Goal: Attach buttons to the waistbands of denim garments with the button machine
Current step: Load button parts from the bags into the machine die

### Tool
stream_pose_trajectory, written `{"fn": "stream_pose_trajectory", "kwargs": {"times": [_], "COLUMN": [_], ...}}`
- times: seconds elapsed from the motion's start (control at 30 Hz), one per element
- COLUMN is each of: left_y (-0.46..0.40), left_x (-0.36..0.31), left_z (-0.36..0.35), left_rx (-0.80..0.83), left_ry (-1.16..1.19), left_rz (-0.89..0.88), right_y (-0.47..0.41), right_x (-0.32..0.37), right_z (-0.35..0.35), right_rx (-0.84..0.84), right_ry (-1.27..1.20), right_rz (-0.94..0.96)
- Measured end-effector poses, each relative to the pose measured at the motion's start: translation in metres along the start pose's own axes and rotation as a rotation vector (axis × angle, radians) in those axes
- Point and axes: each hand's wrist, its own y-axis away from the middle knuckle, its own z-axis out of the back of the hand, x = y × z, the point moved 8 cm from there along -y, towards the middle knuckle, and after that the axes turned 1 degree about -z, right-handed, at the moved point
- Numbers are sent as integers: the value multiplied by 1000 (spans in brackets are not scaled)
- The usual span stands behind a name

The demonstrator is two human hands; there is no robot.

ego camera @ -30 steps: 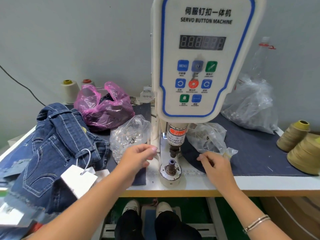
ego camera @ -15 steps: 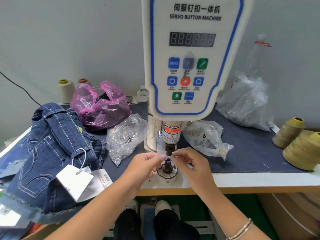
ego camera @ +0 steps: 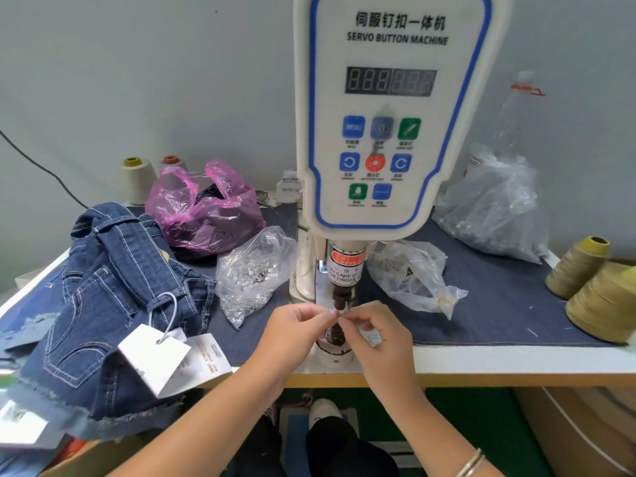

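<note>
Clear crinkled bag [ego camera: 253, 270] left of the button machine [ego camera: 392, 115] holds small silvery metal pieces; another clear bag [ego camera: 409, 273] lies right of it, contents unclear. Pink bag [ego camera: 206, 215] holds something dark. Stitched denim garments [ego camera: 110, 304] with white paper tags are heaped at table's left. Left hand [ego camera: 296, 332] and right hand [ego camera: 378, 335] meet fingertip to fingertip under the punch, pinching something too small to identify.

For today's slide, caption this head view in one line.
Both hands, left and right, meet fingertips under the button machine's punch.
</note>
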Motion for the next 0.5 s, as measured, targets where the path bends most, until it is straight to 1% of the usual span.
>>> {"fn": "stream_pose_trajectory", "kwargs": {"times": [0.1, 0.2, 0.3, 0.4, 0.5], "left_y": [0, -1, -7, -13, -17], "left_x": [-3, -5, 1, 13, 21], "left_z": [0, 2, 11, 20, 27], "left_rx": [28, 18, -65, -160, -203], "left_ry": [-15, -33, -11, -21, -49], "left_rz": [-12, -23, -29, -15, -7], "right_y": [-4, -9, -14, -16, -19], "right_x": [-1, -8, -12, -13, -12], "right_z": [-2, -4, -7, -10, -10], "right_rx": [38, 106, 174, 220, 233], "right_ry": [-32, -92, -125, -107, -74], "right_rz": [-15, -88, -142, -151, -136]}}
